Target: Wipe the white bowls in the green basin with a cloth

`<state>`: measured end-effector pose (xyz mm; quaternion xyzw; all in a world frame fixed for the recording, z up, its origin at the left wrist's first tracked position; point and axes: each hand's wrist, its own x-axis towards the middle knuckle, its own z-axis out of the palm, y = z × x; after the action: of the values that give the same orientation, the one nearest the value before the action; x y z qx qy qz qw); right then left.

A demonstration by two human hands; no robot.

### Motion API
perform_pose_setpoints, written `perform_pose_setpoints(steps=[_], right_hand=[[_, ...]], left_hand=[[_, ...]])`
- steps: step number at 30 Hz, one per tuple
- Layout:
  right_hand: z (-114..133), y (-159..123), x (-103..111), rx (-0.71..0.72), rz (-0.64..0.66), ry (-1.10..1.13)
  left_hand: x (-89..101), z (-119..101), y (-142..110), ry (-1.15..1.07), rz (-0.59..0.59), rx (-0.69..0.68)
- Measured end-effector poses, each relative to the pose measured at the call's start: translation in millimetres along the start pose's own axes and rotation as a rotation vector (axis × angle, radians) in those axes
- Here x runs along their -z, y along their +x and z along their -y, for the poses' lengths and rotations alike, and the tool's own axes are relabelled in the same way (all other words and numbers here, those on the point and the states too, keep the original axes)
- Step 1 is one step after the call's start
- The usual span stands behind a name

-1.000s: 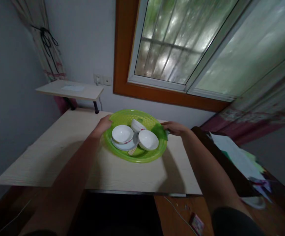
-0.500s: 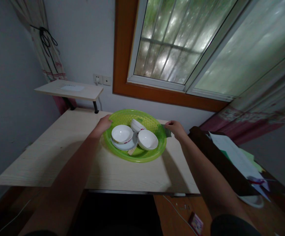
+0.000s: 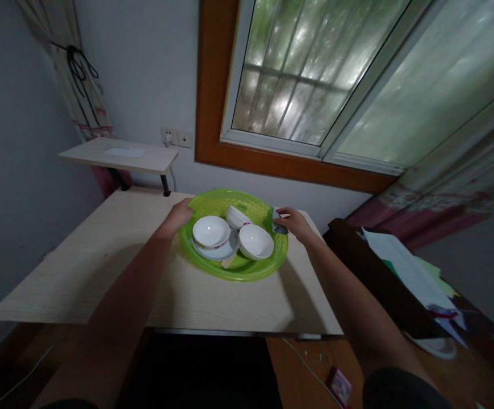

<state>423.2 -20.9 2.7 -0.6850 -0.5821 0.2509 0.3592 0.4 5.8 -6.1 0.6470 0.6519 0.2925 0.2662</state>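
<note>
A round green plastic basin rests on the light wooden table, its far side textured. Inside lie a white bowl on a white plate, a second bowl to its right and a tilted bowl behind them. Short pale wooden sticks lie at the near side of the plate. My left hand is closed on the basin's left rim. At the right rim my right hand pinches a small grey cloth, which touches the rim.
The table has a raised shelf at its back left, with a paper on it. Sockets and a window are on the wall behind. To the right stands a dark box with papers. A cable lies on the floor.
My right hand has moved left with the grey cloth, from just outside the basin onto its right rim. My left hand, the basin and the dishes stay in place.
</note>
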Motion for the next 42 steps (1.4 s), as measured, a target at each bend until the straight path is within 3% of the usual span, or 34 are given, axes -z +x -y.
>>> perform_pose_setpoints(steps=[7, 16, 21, 28, 33, 39, 42], right_hand=[[-2, 10, -2, 0.05, -0.037, -0.144], [-1, 27, -15, -0.073, 0.074, 0.084], [2, 13, -13, -0.101, 0.099, 0.172], [-9, -22, -5, -0.072, 0.021, 0.13], [-14, -46, 3, 0.035, -0.021, 0.05], [-19, -54, 8, 0.163, -0.102, -0.086], [-18, -51, 8, 0.124, -0.136, -0.105]], left_hand=[[1.2, -3, -3, 0.001, -0.012, -0.009], [3.4, -5, -4, -0.025, 0.011, -0.003], [3.4, -5, -3, -0.008, 0.008, -0.012], [1.3, -8, -6, -0.022, 0.002, -0.005], [0.5, -7, -6, -0.015, 0.005, -0.021], [1.6, -7, -7, -0.017, 0.014, -0.019], [1.6, -7, -7, -0.024, 0.025, -0.019]])
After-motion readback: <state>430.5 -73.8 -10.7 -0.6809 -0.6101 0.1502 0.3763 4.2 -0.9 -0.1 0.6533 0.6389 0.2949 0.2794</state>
